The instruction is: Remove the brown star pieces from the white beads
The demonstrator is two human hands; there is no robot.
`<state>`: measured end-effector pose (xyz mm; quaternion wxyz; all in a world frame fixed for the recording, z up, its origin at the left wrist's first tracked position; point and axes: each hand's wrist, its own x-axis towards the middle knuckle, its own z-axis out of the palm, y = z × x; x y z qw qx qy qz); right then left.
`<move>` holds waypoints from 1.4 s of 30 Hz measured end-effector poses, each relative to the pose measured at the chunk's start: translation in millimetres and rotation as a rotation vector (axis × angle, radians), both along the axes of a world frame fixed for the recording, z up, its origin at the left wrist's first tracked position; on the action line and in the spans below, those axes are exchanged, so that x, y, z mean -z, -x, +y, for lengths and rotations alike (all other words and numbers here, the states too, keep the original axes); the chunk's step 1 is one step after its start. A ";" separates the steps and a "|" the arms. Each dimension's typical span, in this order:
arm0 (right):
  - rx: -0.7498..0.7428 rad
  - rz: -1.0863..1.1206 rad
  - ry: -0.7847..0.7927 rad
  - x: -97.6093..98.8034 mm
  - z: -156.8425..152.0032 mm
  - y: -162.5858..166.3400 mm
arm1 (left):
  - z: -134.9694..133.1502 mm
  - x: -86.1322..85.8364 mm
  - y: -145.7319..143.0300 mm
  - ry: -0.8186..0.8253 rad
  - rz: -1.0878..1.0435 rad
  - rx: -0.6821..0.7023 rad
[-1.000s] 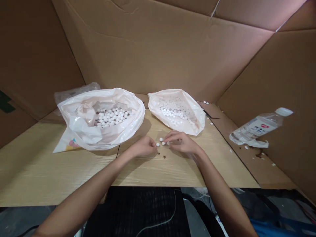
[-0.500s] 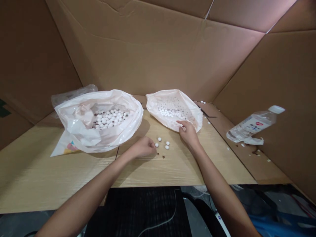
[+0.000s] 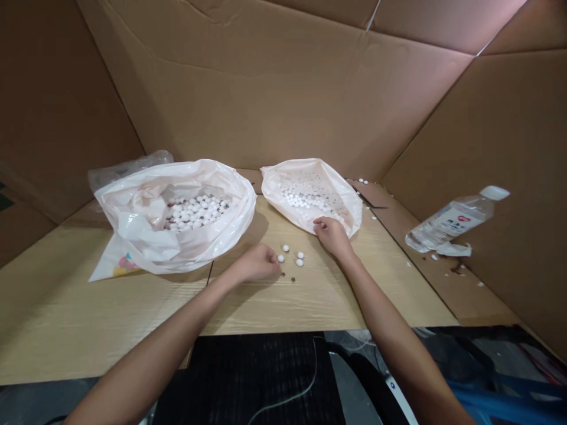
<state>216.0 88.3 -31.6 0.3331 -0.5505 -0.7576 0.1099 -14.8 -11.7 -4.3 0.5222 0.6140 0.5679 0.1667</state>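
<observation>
Cardboard walls [image 3: 274, 94] behind pale counter [image 3: 328, 301]. Your left hand [image 3: 261, 261]: fingers bunched together, can't tell if holding anything. Four white pieces [image 3: 299, 262] just right of those fingers. Your right hand [image 3: 332, 234]: fingers curled at near edge of smaller bag [image 3: 348, 200], grip unclear.

Counter [image 3: 283, 307] tally

1 left hand [image 3: 260, 261], 1 right hand [image 3: 333, 236]: 2 total. White bags [image 3: 221, 247]: 2. White pieces [image 3: 199, 212] inside them: many, too crowded to count. Loose white pieces [image 3: 300, 262] between the hands: 4. Small brown bits [image 3: 293, 280] near these: 2. Plastic bottle [image 3: 452, 224]: 1. Clear plastic bundle [image 3: 119, 169]: 1.
</observation>
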 end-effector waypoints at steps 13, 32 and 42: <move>0.045 0.108 -0.056 0.3 0.8 2.7 | 0.3 1.7 2.3 -0.035 0.051 0.026; -0.858 0.031 0.322 -37.9 -74.7 16.7 | -1.5 0.1 1.2 -0.050 0.062 0.058; -0.894 0.019 0.349 -32.0 -73.7 18.0 | -1.0 -0.9 -0.7 -0.040 0.074 0.041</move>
